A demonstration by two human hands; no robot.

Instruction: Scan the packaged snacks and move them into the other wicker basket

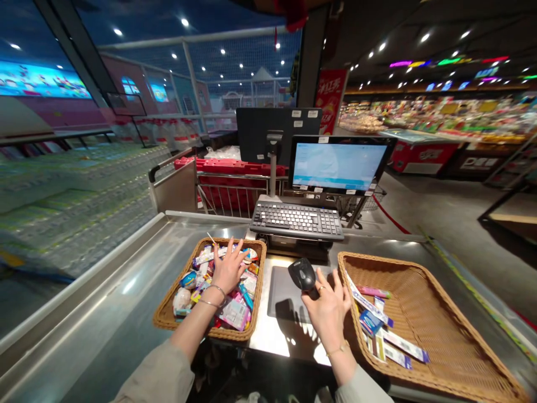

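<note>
My left hand (229, 267) reaches over the left wicker basket (160, 318), its fingers apart and lying on the small packaged goods inside. Under and beside the fingers are a slim white packet (205, 257) and several colourful wrappers; a blue-and-white round pack (189, 279) and a pink-and-white pack (234, 313) lie nearer the wrist. In my right hand (329, 308) is a black barcode scanner (302, 273), its handle between thumb and forefinger, other fingers loosely spread. The scanner is held above a grey pad (277, 291) on the metal counter, its shadow falling below.
The right wicker basket (440, 313) holds several slim boxes and a blue box (371, 323) at its left side. Behind the pad stand a keyboard (297, 218) and a lit monitor (338, 165). Beyond the counter are a metal cart (230, 193) and stacked bottle packs (84, 201).
</note>
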